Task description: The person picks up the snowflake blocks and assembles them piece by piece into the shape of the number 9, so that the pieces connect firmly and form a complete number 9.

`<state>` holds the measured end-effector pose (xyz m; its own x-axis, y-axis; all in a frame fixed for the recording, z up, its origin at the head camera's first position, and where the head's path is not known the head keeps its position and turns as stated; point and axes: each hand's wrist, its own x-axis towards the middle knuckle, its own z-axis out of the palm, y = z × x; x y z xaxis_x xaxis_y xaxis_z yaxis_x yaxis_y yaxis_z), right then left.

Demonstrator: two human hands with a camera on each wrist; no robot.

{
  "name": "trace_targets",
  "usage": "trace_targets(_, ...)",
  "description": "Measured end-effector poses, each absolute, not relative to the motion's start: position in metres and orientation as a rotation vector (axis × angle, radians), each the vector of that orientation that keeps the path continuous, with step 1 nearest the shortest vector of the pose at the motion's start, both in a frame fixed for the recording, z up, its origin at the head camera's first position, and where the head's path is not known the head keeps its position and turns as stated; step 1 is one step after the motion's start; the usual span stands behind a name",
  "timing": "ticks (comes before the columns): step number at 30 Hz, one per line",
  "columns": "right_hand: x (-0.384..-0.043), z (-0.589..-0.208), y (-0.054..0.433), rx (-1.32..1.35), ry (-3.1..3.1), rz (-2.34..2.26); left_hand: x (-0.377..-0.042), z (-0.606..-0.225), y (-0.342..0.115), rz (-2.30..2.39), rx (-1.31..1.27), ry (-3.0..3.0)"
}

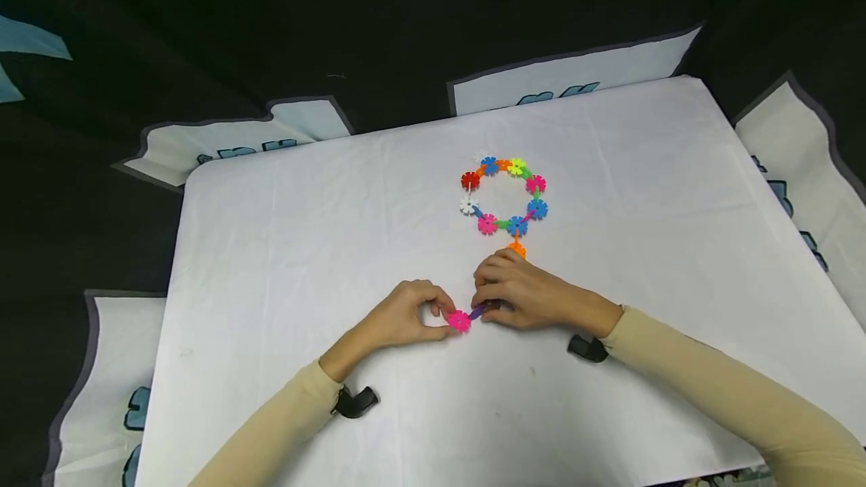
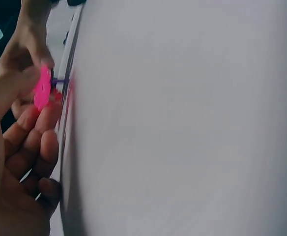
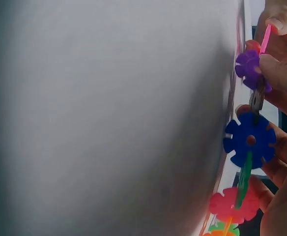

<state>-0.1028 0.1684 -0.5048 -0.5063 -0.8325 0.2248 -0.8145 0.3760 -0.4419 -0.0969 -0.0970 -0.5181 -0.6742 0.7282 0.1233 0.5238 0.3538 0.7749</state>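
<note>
My left hand (image 1: 408, 314) pinches a pink snowflake-shaped plastic disc (image 1: 459, 321) between thumb and fingers. Against its right side stands a purple snowflake disc (image 3: 248, 68), which the thumb and fingers of my right hand (image 1: 522, 291) grip. Whether the two discs' slots are fully interlocked I cannot tell. In the right wrist view a dark disc seen edge-on (image 3: 256, 101), a blue disc (image 3: 251, 140), a green one (image 3: 243, 179) and a reddish-pink one (image 3: 234, 205) follow the purple disc in a chain under my right hand. The head view hides most of that chain.
Beyond my right hand, an orange disc (image 1: 517, 249) joins a ring of linked multicoloured discs (image 1: 487, 225) lying on the white-covered table (image 1: 325, 224). A separate-looking white disc (image 1: 481, 157) touches or adjoins the ring's far left. Dark cloth (image 1: 271, 21) surrounds the table.
</note>
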Motion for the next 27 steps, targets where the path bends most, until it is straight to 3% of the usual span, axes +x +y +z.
trace_targets(9, -0.103, -0.507, 0.164, -1.589, 2.542, -0.841, -0.088, -0.529, -0.088, 1.41, 1.133, 2.365)
trace_targets(27, -0.104, -0.506, 0.163, -1.475, 2.451, -0.947, -0.083, -0.526, -0.083, 1.194, 1.178, 2.527)
